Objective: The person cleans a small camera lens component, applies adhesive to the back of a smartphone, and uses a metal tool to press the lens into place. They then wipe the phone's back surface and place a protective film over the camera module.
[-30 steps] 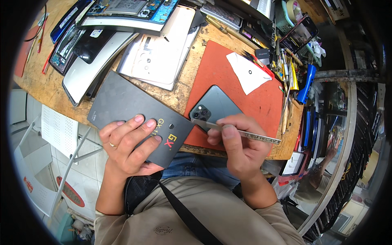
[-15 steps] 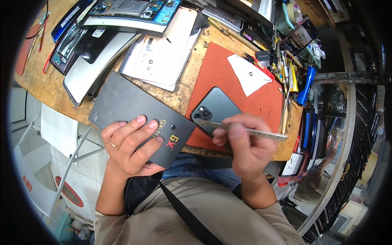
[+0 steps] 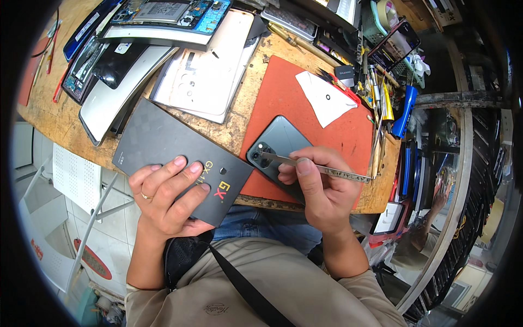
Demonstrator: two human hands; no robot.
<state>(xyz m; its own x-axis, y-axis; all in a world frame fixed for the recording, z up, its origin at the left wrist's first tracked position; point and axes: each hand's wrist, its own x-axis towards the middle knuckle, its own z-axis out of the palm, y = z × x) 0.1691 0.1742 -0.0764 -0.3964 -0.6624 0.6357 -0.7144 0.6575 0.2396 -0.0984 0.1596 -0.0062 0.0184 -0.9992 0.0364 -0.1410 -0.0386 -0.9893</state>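
Observation:
My left hand [image 3: 173,197] grips the near edge of a flat black box [image 3: 166,133], its fingers spread over the top and its thumb underneath. A small dark speck lies on the box near the printed letters. Between the fingers and thumb of my right hand [image 3: 326,191] is a thin, flat metal tool [image 3: 344,173] with a narrow tip. That tip points left, over the camera corner of a dark green phone [image 3: 277,136]. The phone lies back up on a red-brown mat [image 3: 283,82], partly hidden by my right hand. Whether the tip touches it, I cannot tell.
Opened phones and panels [image 3: 122,68] pile up at the far left, beside a white panel [image 3: 204,82]. A white cloth piece [image 3: 326,101] lies on the mat. Several tools and a blue tube [image 3: 404,111] crowd the right side of the wooden table [image 3: 65,120].
The metal tool has tilted slightly and its tip now sits over the phone's camera lenses. My left hand keeps its hold on the box. The whole view has shifted a little.

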